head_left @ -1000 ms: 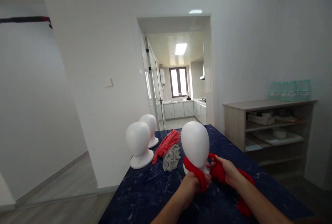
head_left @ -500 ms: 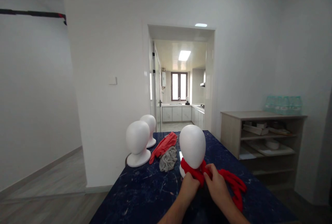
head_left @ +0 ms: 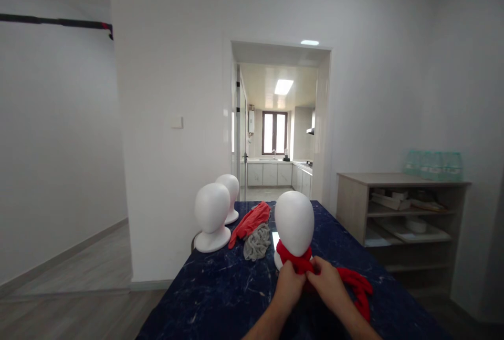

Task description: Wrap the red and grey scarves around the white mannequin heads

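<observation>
A white mannequin head (head_left: 294, 222) stands upright on the dark blue marbled table (head_left: 220, 290), directly before me. Around its neck lies a red scarf (head_left: 360, 290), one end trailing over the table on the right. My left hand (head_left: 290, 279) is closed on the scarf at the front of the neck. Right beside it, my right hand (head_left: 325, 279) pinches the same cloth, the fingertips of both hands almost meeting. The fingers partly cover the gathered cloth between them.
Two more mannequin heads, a nearer one (head_left: 212, 209) and a farther one (head_left: 230, 188), stand at the table's left edge. Beside them lie a coral cloth (head_left: 251, 221) and a grey cloth (head_left: 257, 242). A shelf unit (head_left: 352, 206) bearing water bottles (head_left: 433, 165) stands at right.
My right hand has moved left and slightly down, closer to my left hand. The red cloth now sits more closely across the front of the neck. The view has shifted slightly.
</observation>
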`<state>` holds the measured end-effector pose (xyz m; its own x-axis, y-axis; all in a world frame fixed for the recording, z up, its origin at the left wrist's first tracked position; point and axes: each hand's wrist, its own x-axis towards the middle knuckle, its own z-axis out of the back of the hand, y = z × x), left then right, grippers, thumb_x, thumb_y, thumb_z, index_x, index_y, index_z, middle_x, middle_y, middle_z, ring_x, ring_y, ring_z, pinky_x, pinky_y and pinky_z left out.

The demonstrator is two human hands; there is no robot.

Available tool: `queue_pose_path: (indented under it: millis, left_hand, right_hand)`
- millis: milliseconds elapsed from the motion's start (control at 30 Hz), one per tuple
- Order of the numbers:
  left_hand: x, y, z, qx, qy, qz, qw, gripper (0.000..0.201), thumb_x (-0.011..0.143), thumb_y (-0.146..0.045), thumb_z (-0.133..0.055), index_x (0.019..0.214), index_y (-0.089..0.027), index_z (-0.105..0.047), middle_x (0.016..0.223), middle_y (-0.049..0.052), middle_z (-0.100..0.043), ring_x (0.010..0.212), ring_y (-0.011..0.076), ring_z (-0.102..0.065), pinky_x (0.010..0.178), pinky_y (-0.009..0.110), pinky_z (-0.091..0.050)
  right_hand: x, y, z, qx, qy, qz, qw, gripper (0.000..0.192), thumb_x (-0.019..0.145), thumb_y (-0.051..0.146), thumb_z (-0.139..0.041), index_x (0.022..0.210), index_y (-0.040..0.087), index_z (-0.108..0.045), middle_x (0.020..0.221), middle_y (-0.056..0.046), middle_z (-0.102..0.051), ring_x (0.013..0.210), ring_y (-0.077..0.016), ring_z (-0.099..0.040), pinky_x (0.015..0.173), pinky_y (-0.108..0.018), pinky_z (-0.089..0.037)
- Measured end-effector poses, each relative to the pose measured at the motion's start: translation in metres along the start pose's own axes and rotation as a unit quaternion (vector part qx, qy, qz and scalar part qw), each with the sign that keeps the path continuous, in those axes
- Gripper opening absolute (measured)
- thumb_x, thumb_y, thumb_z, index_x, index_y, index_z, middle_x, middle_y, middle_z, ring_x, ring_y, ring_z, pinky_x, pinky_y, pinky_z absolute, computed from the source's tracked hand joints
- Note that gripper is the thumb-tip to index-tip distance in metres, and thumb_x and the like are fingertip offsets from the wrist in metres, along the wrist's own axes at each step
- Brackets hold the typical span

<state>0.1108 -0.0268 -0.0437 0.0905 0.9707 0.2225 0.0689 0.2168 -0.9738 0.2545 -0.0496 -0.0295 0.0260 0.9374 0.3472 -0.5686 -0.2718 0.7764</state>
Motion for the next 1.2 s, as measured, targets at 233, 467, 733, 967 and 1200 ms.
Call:
queue_pose_path:
  millis: [233,467,733,967,1200]
  left_hand:
    - [0.007,0.004,0.004,-0.201,-0.016,0.053,0.978,0.013,0.064,-0.018,-0.075,0.077,-0.017,-0.073,0.072,0.005,-0.076,0.073,0.0233,-0.072,0.078,0.033,-0.054]
    - [0.003,0.003,-0.002,-0.325,0.004,0.082,0.942,0.022,0.064,-0.018,-0.079,0.083,-0.017,-0.068,0.065,0.001,-0.07,0.069,0.019,-0.071,0.076,0.029,-0.055]
    - [-0.001,0.001,-0.001,-0.33,-0.003,0.106,0.938,0.03,0.07,-0.014,-0.076,0.099,-0.017,-0.068,0.08,0.003,-0.076,0.073,0.0169,-0.072,0.075,0.027,-0.056]
    - [-0.001,0.003,0.001,-0.31,0.024,0.129,0.942,0.037,0.073,-0.022,-0.077,0.107,-0.019,-0.062,0.089,0.004,-0.076,0.074,0.0188,-0.072,0.069,0.03,-0.056]
    - [-0.005,0.003,0.002,-0.277,0.085,0.136,0.947,0.054,0.074,-0.029,-0.081,0.121,-0.021,-0.056,0.108,0.007,-0.076,0.082,0.0212,-0.074,0.07,0.033,-0.059]
  right_hand:
    - [0.005,-0.028,0.015,-0.22,-0.05,-0.002,0.974,0.025,0.087,0.002,-0.051,0.102,0.022,-0.058,0.086,-0.004,-0.075,0.085,-0.0215,-0.072,0.071,-0.027,-0.039]
    - [-0.016,-0.02,0.013,-0.238,-0.041,0.166,0.956,0.057,0.082,-0.003,-0.044,0.127,0.022,-0.069,0.137,-0.013,-0.066,0.125,-0.0255,-0.063,0.108,-0.038,-0.046]
    - [-0.038,-0.024,-0.02,-0.095,-0.012,0.101,0.99,0.065,0.075,0.026,-0.074,0.139,0.018,-0.071,0.169,-0.014,-0.042,0.156,-0.0351,-0.037,0.132,-0.051,-0.028]
    - [-0.055,-0.01,0.004,0.014,-0.012,0.084,0.996,0.037,0.091,0.034,-0.061,0.121,0.022,-0.081,0.153,-0.013,-0.059,0.147,-0.0328,-0.051,0.126,-0.048,-0.037]
    - [-0.059,-0.014,0.052,0.13,0.07,0.032,0.988,0.05,0.097,0.063,-0.057,0.096,0.017,-0.074,0.091,-0.008,-0.074,0.084,-0.0237,-0.067,0.078,-0.031,-0.054]
